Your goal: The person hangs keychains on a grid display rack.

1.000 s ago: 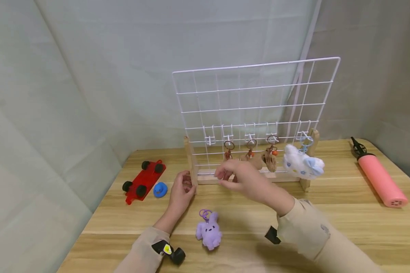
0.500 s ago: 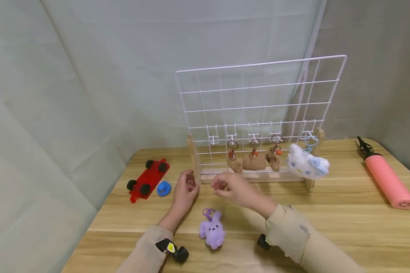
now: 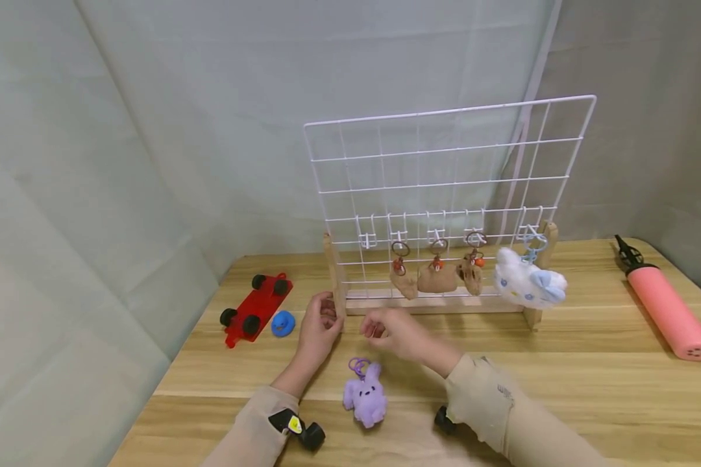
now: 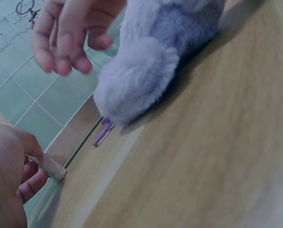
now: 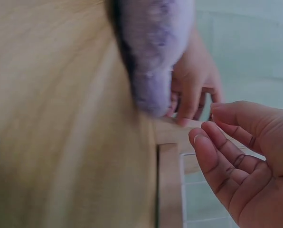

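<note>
My left hand [image 3: 318, 327] grips the left wooden foot [image 4: 55, 166] of a white wire grid rack [image 3: 450, 151], thumb and fingers on either side of it. My right hand [image 3: 394, 332] hovers before the rack's base, fingers loosely bent and holding nothing; the right wrist view shows a gap between thumb and fingers. Between my forearms a purple plush keychain [image 3: 367, 397] lies on the table, its purple ring [image 3: 359, 366] toward the rack. From hooks on the rack hang several brown plush keychains [image 3: 437, 279] and a white plush head keychain [image 3: 528, 279] with blue ears.
A bare hook [image 3: 367, 240] is at the rack's left end. On the table's left are a red toy car [image 3: 258, 308] lying wheels up and a blue rubber duck [image 3: 283, 323]. A pink hand pump [image 3: 672, 311] lies on the right. Pale cloth [image 3: 152, 162] surrounds the table.
My right hand has moved down and left, away from the hanging brown keychains, which are now in plain sight. My left hand stays at the rack's foot. The head view has shifted slightly.
</note>
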Demonstrator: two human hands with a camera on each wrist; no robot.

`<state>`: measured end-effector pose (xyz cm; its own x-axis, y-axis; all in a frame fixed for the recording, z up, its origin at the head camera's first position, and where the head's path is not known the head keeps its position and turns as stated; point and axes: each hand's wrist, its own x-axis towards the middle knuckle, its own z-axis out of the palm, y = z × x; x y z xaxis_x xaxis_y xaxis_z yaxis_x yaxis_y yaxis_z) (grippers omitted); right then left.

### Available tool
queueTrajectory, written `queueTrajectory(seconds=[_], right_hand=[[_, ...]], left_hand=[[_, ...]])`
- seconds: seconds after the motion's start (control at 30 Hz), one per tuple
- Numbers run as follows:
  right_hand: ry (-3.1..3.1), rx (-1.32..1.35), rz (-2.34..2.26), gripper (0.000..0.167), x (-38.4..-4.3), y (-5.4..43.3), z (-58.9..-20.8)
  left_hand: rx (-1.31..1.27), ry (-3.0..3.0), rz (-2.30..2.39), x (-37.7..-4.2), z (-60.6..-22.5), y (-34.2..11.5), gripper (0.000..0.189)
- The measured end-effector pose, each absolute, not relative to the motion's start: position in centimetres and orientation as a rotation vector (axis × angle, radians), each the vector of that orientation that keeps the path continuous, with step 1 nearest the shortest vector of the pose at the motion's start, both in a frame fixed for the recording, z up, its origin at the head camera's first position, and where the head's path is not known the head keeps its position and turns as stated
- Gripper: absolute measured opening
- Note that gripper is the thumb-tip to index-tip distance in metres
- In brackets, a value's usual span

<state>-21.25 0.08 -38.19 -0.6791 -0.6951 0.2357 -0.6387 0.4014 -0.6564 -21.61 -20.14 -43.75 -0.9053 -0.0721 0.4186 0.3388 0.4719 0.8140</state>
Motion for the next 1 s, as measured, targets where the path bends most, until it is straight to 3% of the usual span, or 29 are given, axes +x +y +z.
queueTrajectory(seconds=[0.3, 1.0], right_hand=[[2.525, -1.186, -1.065, 0.013, -21.8, -0.5, -40.3], [2.511, -1.177, -0.868, 0.014, -21.0, -1.5, -40.2]], left_hand=[[-0.195, -2.340, -1.399, -21.7, -44.0, -20.0, 0.046], [-0.237, -2.321, -1.419, -21.9, -43.9, -20.3, 0.046]])
